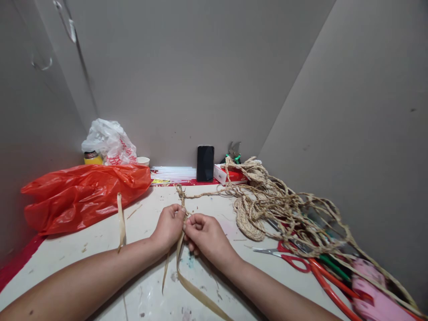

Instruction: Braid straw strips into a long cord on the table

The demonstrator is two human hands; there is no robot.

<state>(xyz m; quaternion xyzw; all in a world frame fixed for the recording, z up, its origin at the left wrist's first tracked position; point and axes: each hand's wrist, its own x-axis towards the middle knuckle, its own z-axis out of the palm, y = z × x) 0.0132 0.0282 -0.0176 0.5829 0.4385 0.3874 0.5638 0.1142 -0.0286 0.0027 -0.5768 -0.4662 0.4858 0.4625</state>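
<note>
Close together over the middle of the table, both my hands pinch a braid of straw-coloured strands (182,200). My left hand (170,225) grips the braid from the left, fingers curled and thumb pressed on it. From the right, my right hand (207,234) is closed on the strands just below. A long flat strip (197,292) hangs from between the hands toward the table's near edge, and a shorter, thinner end (165,274) dangles beside it. Beyond my hands, a knotted top (180,189) joins a thin cord (207,194) running right to a heap of braided rope (267,196).
Red-handled scissors (294,258) lie right of my hands, beside orange-handled and pink items (374,285). A red plastic bag (90,191) fills the left, near a loose strip (121,218). At the back stand a phone (205,163), a white bag (110,140) and a small box (230,174).
</note>
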